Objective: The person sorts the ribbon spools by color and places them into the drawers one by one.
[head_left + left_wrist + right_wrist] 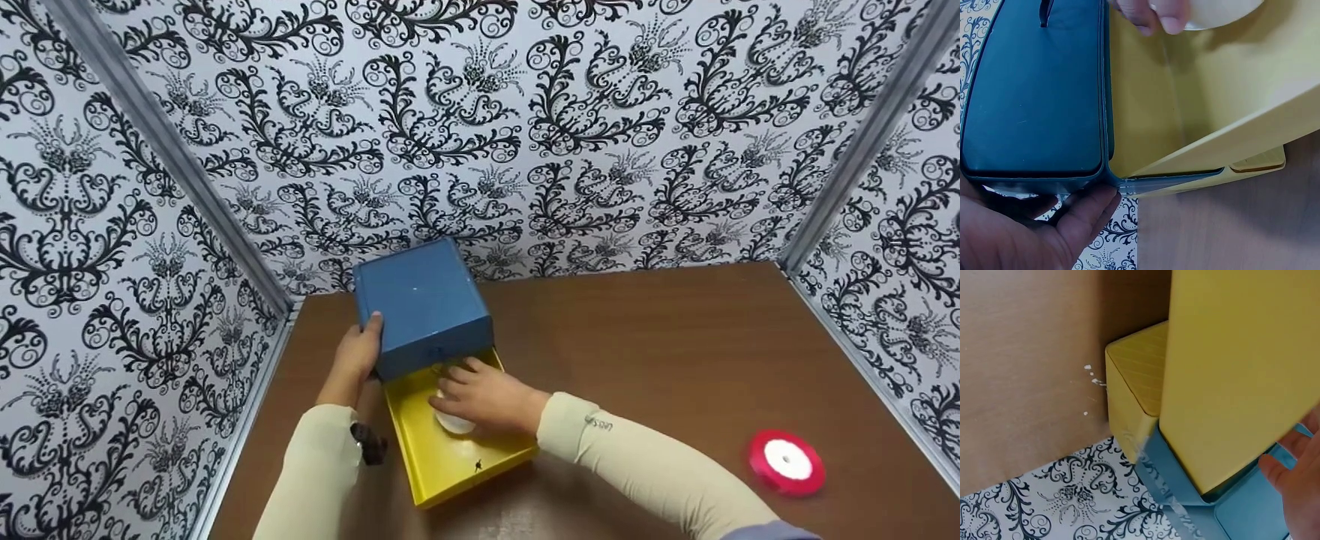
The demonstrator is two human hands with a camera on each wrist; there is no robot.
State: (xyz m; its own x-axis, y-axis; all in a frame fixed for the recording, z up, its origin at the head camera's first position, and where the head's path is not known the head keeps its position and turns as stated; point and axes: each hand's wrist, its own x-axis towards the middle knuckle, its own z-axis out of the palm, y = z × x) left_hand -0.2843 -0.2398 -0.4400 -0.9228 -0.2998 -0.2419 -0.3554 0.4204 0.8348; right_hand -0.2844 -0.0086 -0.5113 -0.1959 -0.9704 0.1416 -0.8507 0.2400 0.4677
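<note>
A small drawer box has a blue body (420,300) at the back and a yellow drawer (465,457) pulled out toward the front. My left hand (358,351) grips the blue body at its left side, thumb over the top edge. In the left wrist view its fingers bend against the box's edge. My right hand (487,397) reaches into the yellow drawer and holds a white round disc (454,425). The fingers cover much of the disc, and their tips show at its rim in the left wrist view.
A red ribbon spool (786,463) with a white centre lies on the brown table (645,337) at the right. Patterned walls (480,135) in metal frames stand behind and at both sides. The blue body sits near the back wall.
</note>
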